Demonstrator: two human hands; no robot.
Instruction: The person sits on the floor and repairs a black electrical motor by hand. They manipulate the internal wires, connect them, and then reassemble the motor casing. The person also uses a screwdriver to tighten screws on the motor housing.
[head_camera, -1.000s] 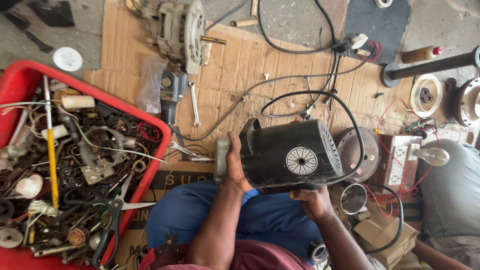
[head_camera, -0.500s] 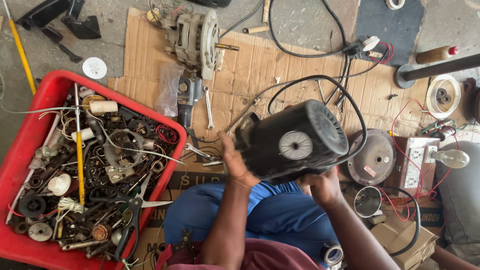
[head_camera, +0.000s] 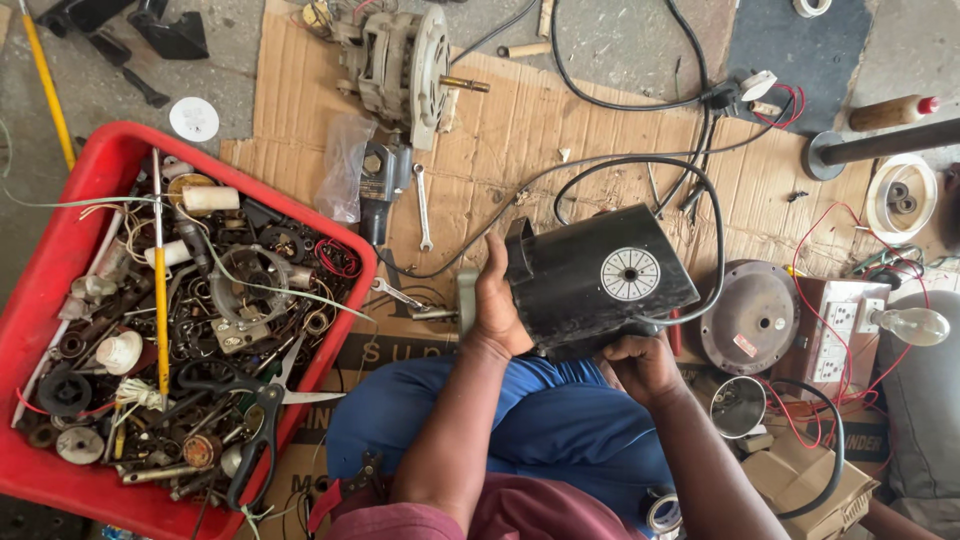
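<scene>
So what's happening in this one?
A person sits on cardboard on the floor, holding a black motor housing over their lap. The left hand grips its left end; the right hand supports it from beneath. A black cable loops from it. A red crate of scrap parts sits on the left, and a bare grey motor lies ahead.

Round white label (head_camera: 630, 274) on motor (head_camera: 590, 290)
</scene>
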